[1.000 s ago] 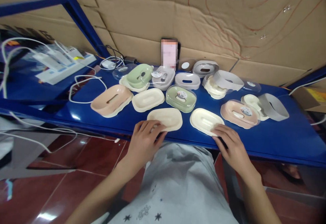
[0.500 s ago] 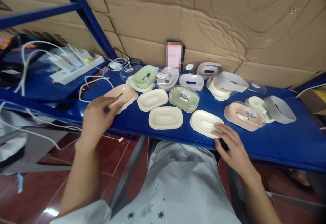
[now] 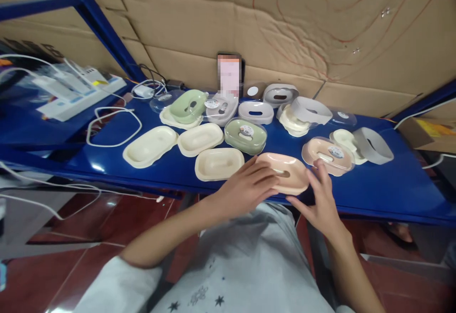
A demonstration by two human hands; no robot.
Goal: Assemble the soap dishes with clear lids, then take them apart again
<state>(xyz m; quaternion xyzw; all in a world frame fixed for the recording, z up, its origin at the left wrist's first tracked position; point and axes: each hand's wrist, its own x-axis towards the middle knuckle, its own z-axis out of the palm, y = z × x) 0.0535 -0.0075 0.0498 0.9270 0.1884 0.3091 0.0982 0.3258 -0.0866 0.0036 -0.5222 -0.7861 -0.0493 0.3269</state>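
Note:
My left hand [image 3: 249, 184] is closed on the left side of a peach soap dish [image 3: 294, 173] with a slot in its floor. The dish sits near the table's front edge, over the spot of a cream base that is now hidden. My right hand [image 3: 322, 203] spans the dish's right end, thumb low at the front and index finger at the rim, the other fingers raised. To the left lie cream bases: one at the far left [image 3: 150, 147], one in the middle [image 3: 200, 139] and one in front [image 3: 219, 164]. A green soap dish [image 3: 245, 136] under a clear lid stands behind.
A lidded peach soap dish [image 3: 329, 155] stands right of my hands, beside a grey dish part [image 3: 374, 145]. Grey dishes [image 3: 255, 112] and another green dish [image 3: 188, 106] line the back. A phone [image 3: 229, 75] leans on the cardboard; a power strip [image 3: 81, 99] lies left.
My left hand has carried the peach soap dish from the cream base at the left to the one at the right, uncovering the left base. My right hand has shifted to the dish's end.

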